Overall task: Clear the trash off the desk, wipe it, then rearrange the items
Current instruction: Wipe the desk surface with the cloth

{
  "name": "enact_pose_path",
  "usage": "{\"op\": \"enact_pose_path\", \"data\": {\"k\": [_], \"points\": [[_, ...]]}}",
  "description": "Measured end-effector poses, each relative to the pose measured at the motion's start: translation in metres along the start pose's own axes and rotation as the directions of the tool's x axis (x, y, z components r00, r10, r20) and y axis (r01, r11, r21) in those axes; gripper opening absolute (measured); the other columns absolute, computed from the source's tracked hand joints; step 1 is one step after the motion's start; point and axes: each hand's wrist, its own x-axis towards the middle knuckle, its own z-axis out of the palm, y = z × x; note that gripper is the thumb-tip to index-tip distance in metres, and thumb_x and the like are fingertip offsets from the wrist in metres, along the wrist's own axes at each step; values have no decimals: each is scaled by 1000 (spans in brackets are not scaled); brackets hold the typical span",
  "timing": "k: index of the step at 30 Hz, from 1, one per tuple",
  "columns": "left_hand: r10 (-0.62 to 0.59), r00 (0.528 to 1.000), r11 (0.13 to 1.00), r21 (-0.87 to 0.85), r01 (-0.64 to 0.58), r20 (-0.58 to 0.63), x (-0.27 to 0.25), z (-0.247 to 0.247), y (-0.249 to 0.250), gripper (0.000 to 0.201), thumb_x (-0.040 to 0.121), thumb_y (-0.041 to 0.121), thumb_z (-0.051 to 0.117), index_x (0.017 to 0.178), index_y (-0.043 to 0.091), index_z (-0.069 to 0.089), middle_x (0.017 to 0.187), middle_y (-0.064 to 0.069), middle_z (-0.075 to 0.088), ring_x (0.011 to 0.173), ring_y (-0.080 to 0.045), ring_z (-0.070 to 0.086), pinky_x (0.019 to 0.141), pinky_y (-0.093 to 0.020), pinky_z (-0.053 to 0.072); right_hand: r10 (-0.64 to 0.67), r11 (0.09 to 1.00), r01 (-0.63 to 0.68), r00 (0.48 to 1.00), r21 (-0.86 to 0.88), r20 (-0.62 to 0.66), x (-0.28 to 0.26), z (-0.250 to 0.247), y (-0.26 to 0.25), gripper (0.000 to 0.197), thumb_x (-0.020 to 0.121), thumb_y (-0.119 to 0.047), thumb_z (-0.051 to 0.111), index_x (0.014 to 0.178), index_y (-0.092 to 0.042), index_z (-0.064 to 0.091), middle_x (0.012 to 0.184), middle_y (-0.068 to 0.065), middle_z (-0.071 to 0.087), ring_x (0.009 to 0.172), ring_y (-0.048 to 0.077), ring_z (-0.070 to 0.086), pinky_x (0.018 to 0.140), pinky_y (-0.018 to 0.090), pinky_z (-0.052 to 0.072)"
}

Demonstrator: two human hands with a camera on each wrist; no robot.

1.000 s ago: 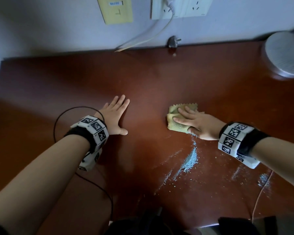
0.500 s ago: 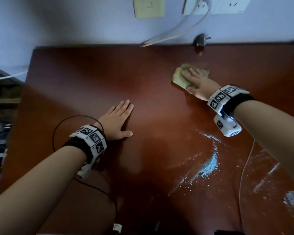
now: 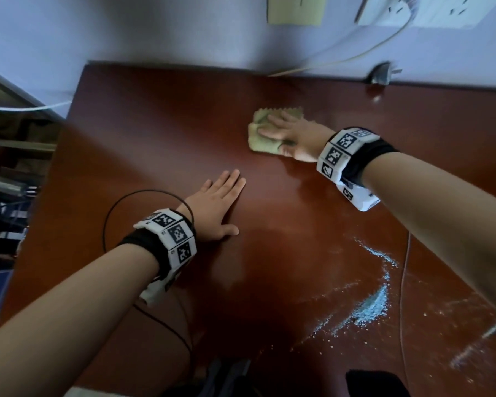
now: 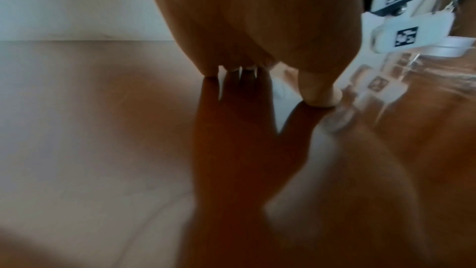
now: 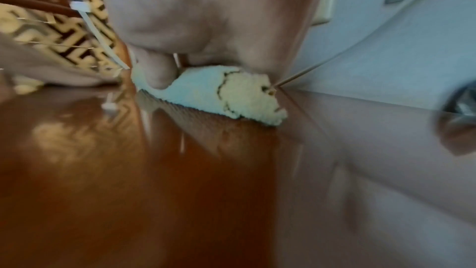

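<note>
Centrally, the left hand (image 3: 216, 206) lies flat on the reddish-brown desk (image 3: 155, 133), fingers straight and together, thumb spread aside, holding nothing. Beyond it and to its right, the right hand (image 3: 291, 137) presses flat, fingers extended, on a folded yellow-green cloth (image 3: 265, 130), which lies on the desk near the wall edge; from the right wrist the cloth (image 5: 226, 95) shows beneath the palm, the thumb resting on its near edge. Nearer the person than the right hand, under that forearm, a streak of pale blue powder (image 3: 372, 305) lies on the wood. Behind the right hand, a dark plug (image 3: 380, 74) rests at the desk's back edge
</note>
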Motion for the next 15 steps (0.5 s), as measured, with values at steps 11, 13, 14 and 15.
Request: {"op": "enact_pose_path", "data": {"k": [11, 13, 14, 15], "points": [[2, 1000, 1000, -16, -2, 0, -1, -1, 0, 99, 90, 51, 52, 148, 14, -19, 155, -5, -26, 144, -20, -19, 117, -38, -4, -257, 962, 272, 915, -4, 312, -127, 74, -5, 60, 100, -22, 40, 137, -46, -1, 144, -24, -20, 135, 2, -26, 111, 27, -18], [6, 1000, 1000, -14, -7, -6, -2, 0, 1, 99, 89, 51, 52, 148, 13, -18, 155, -6, -25, 144, -20, -19, 117, -38, -4, -242, 965, 261, 911, -13, 333, -133, 74, -6, 61, 100, -21, 39, 137, -43, -5, 144, -22, -22, 134, 2, -27, 111, 25, -18], [6, 1000, 1000, -14, -6, -7, -2, 0, 1, 99, 90, 51, 52, 148, 13, -18, 156, -6, -25, 144, -21, -19, 117, -39, -4, -235, 967, 254, 912, -14, 335, -132, 71, -7, 61, 100, -20, 39, 137, -42, -5, 144, -22, -21, 134, 1, -25, 113, 27, -16], [6, 1000, 1000, -16, -6, -5, -2, 0, 1, 99, 90, 51, 52, 148, 13, -18, 156, -6, -25, 144, -21, -19, 117, -39, -4, -225, 970, 242, 917, -11, 329, -130, 67, -8, 63, 100, -19, 40, 139, -41, -5, 144, -21, -20, 134, 1, -23, 115, 29, -13]]}}
